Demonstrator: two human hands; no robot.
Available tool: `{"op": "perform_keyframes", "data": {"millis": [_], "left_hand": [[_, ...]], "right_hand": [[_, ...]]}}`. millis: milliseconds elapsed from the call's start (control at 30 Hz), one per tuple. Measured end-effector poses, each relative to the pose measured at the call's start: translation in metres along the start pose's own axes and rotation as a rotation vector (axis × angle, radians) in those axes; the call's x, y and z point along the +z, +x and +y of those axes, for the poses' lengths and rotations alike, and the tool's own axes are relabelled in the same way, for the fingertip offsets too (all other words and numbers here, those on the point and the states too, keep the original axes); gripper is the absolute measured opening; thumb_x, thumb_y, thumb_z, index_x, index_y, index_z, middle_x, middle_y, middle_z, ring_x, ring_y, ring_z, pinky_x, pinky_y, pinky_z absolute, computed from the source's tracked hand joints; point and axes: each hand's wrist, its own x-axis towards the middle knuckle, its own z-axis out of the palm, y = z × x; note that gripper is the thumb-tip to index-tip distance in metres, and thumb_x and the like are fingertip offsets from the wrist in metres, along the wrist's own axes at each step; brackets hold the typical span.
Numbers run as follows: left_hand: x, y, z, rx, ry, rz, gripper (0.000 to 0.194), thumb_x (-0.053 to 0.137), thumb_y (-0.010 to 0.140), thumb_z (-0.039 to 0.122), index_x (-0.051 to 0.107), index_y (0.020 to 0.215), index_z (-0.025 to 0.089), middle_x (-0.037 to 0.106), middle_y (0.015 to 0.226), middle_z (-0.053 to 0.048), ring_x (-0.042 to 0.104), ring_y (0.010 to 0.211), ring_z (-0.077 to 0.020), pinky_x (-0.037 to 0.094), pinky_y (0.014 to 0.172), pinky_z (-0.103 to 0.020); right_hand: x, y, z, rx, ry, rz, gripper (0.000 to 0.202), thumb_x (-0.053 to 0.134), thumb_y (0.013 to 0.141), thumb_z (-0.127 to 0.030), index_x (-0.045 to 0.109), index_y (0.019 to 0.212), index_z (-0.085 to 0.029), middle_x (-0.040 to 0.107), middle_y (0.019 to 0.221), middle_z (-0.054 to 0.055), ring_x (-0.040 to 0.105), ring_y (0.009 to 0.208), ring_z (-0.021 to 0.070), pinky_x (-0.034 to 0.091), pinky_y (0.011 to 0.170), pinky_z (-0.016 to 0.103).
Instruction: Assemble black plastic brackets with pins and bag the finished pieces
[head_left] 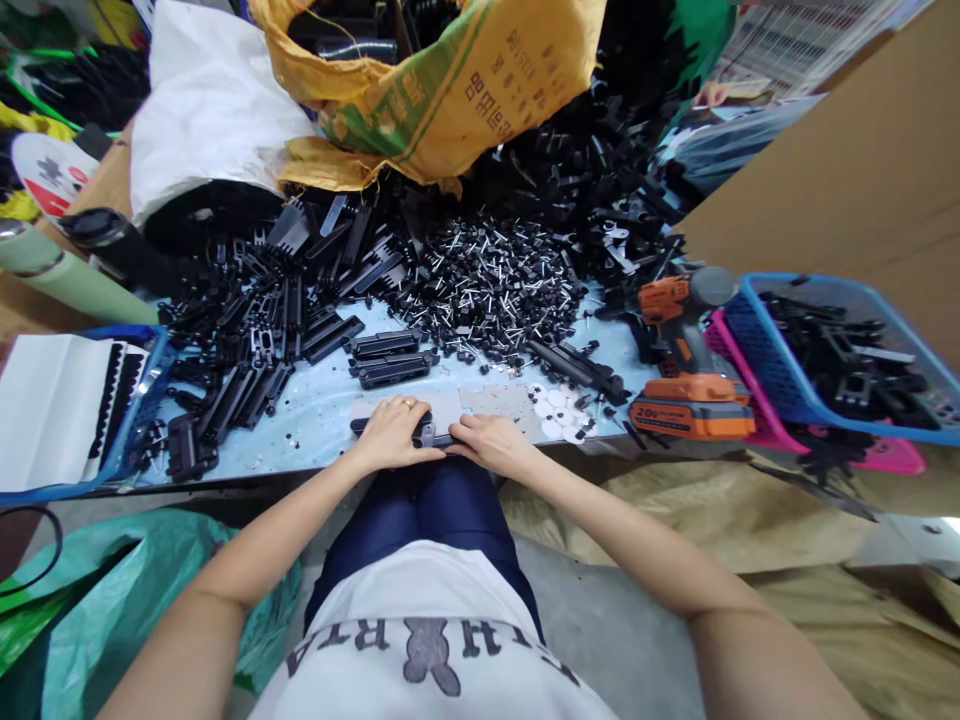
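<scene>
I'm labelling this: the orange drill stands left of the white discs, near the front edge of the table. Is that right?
Wrong side: the head view shows the orange drill standing right of the white discs, near the front edge of the table.

From my side I see the heap of pins (495,290) lying mid-table (322,400), the open sack (517,90) behind it. I have bars (289,310) piled to its left, and the part (362,426) before it at the front edge. Discs (556,412) lie right of that part, then the drill (686,360), also near the front edge. Past the drill I find the right basket (787,385). At the left edge sheets (52,400) fill the left basket (142,410), two bottles (71,275) behind.
</scene>
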Motion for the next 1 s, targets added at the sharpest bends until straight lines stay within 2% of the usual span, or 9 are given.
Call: {"op": "perform_keyframes", "data": {"millis": [67,167,367,500,600,700,767,900,1000], "left_hand": [[0.001,-0.003,0.000,0.009,-0.020,0.018,0.063,0.062,0.068,0.062,0.048,0.111,0.018,0.057,0.103,-0.010,0.054,0.097,-0.0278,0.041,0.083,-0.039],[0.006,-0.006,-0.003,0.029,-0.065,0.062,0.049,0.061,0.075,0.051,0.048,0.108,0.018,0.058,0.101,-0.010,0.056,0.094,-0.0255,0.043,0.080,-0.037],[0.015,-0.009,-0.005,0.055,-0.110,0.144,0.040,0.060,0.078,0.046,0.049,0.106,0.019,0.059,0.096,-0.008,0.058,0.093,-0.0235,0.045,0.079,-0.034],[0.011,0.002,-0.002,0.029,-0.068,0.081,0.046,0.065,0.074,0.044,0.051,0.109,0.018,0.059,0.106,-0.011,0.053,0.106,-0.0268,0.042,0.088,-0.039],[-0.007,0.033,-0.010,-0.043,-0.046,0.165,0.042,0.055,0.083,0.040,0.048,0.118,0.018,0.054,0.121,-0.013,0.045,0.117,-0.0268,0.037,0.095,-0.042],[-0.029,0.085,-0.029,-0.307,-0.009,0.276,0.030,0.039,0.090,0.023,0.052,0.116,0.016,0.057,0.117,-0.014,0.048,0.113,-0.0259,0.038,0.093,-0.040],[-0.041,0.121,-0.041,-0.457,0.002,0.206,0.031,0.042,0.087,0.016,0.053,0.115,0.011,0.057,0.116,-0.017,0.049,0.112,-0.0273,0.039,0.090,-0.039],[-0.052,0.166,-0.052,-0.535,-0.030,0.129,0.022,0.050,0.081,0.010,0.062,0.099,0.006,0.064,0.097,-0.020,0.058,0.098,-0.0270,0.043,0.082,-0.036],[-0.054,0.159,-0.053,-0.507,-0.038,0.148,0.022,0.049,0.084,0.013,0.062,0.100,0.008,0.063,0.103,-0.018,0.058,0.100,-0.0241,0.042,0.086,-0.033]], "right_hand": [[-0.003,-0.001,-0.007,0.028,-0.021,0.021,0.039,0.030,0.095,-0.047,0.056,0.095,-0.019,0.059,0.087,0.006,0.056,0.070,0.0152,0.026,0.056,0.025],[-0.010,-0.001,-0.017,0.075,-0.059,0.066,0.037,0.029,0.096,-0.046,0.056,0.098,-0.019,0.059,0.088,0.007,0.055,0.074,0.0173,0.027,0.058,0.027],[-0.028,0.008,-0.009,0.035,-0.063,0.103,0.032,0.038,0.094,-0.043,0.058,0.095,-0.019,0.061,0.090,0.009,0.053,0.079,0.0193,0.029,0.065,0.030],[-0.015,0.000,-0.035,-0.016,-0.007,0.251,0.030,0.039,0.094,-0.037,0.061,0.089,-0.017,0.062,0.089,0.011,0.052,0.082,0.0205,0.032,0.072,0.034],[0.021,-0.005,-0.078,-0.184,0.068,0.137,0.030,0.038,0.094,-0.027,0.061,0.077,-0.017,0.060,0.072,0.007,0.051,0.072,0.0183,0.035,0.068,0.033],[0.058,0.007,-0.113,-0.052,0.020,0.007,0.016,0.046,0.086,-0.011,0.061,0.090,-0.012,0.064,0.084,0.012,0.054,0.082,0.0220,0.039,0.071,0.035],[0.072,0.021,-0.125,0.018,0.010,-0.080,0.017,0.048,0.083,-0.006,0.061,0.092,-0.010,0.065,0.083,0.013,0.056,0.086,0.0237,0.041,0.075,0.038],[0.065,0.034,-0.124,0.008,0.120,-0.187,0.021,0.045,0.081,0.001,0.060,0.083,-0.013,0.064,0.071,0.009,0.058,0.075,0.0192,0.044,0.073,0.033],[0.038,0.021,-0.103,-0.042,0.352,-0.024,0.016,0.046,0.086,-0.009,0.059,0.083,-0.016,0.064,0.083,0.007,0.058,0.074,0.0143,0.045,0.067,0.025]]}}
